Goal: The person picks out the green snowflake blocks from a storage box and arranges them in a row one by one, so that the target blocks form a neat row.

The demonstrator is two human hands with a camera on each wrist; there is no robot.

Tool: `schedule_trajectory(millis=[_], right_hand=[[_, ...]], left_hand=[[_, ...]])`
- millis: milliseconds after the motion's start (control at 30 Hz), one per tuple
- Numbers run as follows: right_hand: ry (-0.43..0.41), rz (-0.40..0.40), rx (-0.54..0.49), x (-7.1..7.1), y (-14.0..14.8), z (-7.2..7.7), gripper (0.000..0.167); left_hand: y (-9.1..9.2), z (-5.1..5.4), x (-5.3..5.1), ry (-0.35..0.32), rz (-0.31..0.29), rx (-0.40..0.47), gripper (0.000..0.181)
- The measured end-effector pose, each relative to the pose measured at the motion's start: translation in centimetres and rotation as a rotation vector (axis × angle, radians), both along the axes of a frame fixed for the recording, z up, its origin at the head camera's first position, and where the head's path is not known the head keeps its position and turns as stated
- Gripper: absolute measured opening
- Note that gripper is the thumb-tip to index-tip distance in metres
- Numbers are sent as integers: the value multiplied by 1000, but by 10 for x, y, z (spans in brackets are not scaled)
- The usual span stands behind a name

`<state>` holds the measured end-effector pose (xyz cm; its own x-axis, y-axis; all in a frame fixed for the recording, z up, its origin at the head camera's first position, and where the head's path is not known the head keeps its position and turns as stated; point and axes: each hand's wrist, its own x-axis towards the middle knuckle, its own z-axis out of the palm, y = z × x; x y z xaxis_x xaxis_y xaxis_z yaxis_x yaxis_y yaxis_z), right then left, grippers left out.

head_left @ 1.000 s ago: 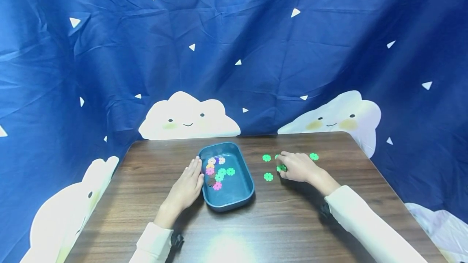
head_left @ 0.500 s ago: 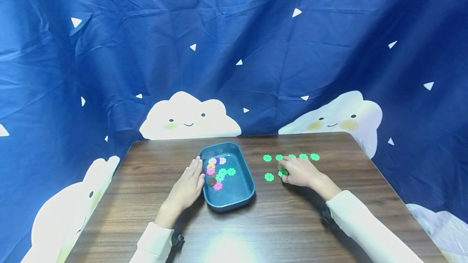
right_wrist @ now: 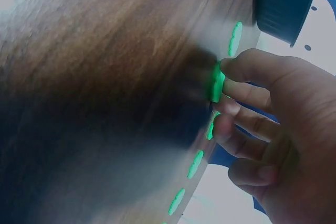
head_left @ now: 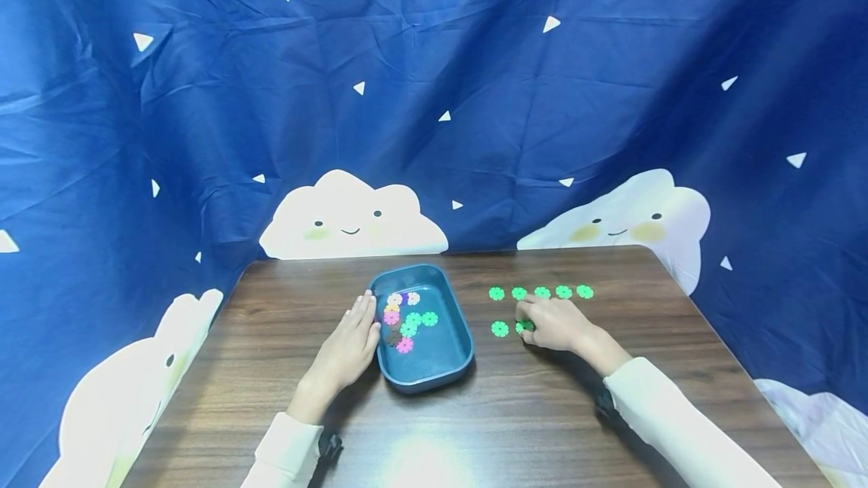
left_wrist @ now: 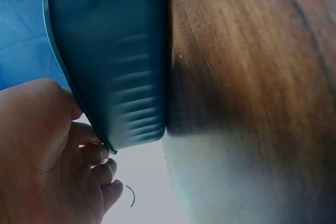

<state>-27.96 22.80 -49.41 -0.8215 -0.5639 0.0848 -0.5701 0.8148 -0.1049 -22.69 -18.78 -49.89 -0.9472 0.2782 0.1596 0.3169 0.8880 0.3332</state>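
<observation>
My right hand (head_left: 554, 322) pinches a green flower-shaped disc (right_wrist: 217, 83) between thumb and fingertips, low over the table or on it; contact underneath cannot be told. Left of it lies another green flower-shaped disc (head_left: 499, 329). Behind the hand, several more form a row, one being the green disc at the right end (head_left: 585, 291). With fingers straight, my left hand (head_left: 344, 341) rests against the left side of a dark blue tray (head_left: 434, 381). Inside the tray lie flower-shaped discs in several colours, such as a pink disc (head_left: 404, 346) and a green disc (head_left: 430, 318).
The wooden table (head_left: 542, 428) ends at a back edge just beyond the row of discs. A blue cloth (head_left: 488, 59) with white clouds and triangles hangs behind it. Glare lies on the table's near part.
My right hand has moved slightly toward me with the green disc, into line with the front disc. The back row has come into view. My left hand and the tray have stayed put.
</observation>
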Motion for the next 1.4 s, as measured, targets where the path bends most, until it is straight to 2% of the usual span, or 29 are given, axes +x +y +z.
schedule_trajectory(millis=[400, 567, 700, 867, 1033, 1200, 1400], right_hand=[[-9, -5, 3, -3, -3, 1, 14], [-9, 6, -40, -8, -9, 11, 9], [6, 19, -70, -13, -19, 23, 18], [46, 36, -47, -21, -41, 39, 21], [69, 82, -22, -28, -70, 55, 12], [39, 131, 3, -35, -101, 67, 4], [-1, 194, 44, -40, -136, 74, 4]], left_hand=[[-1, 0, 0, -3, 7, 3, 59], [-2, -1, 0, 1, 7, 1, 59], [-3, -1, 0, 2, 5, -1, 59], [-3, 0, 1, -12, 4, 2, 59], [-2, 1, 1, -20, 5, 3, 60], [-1, 0, 0, -7, -2, 14, 60], [-1, -1, 0, -9, -2, 16, 60]])
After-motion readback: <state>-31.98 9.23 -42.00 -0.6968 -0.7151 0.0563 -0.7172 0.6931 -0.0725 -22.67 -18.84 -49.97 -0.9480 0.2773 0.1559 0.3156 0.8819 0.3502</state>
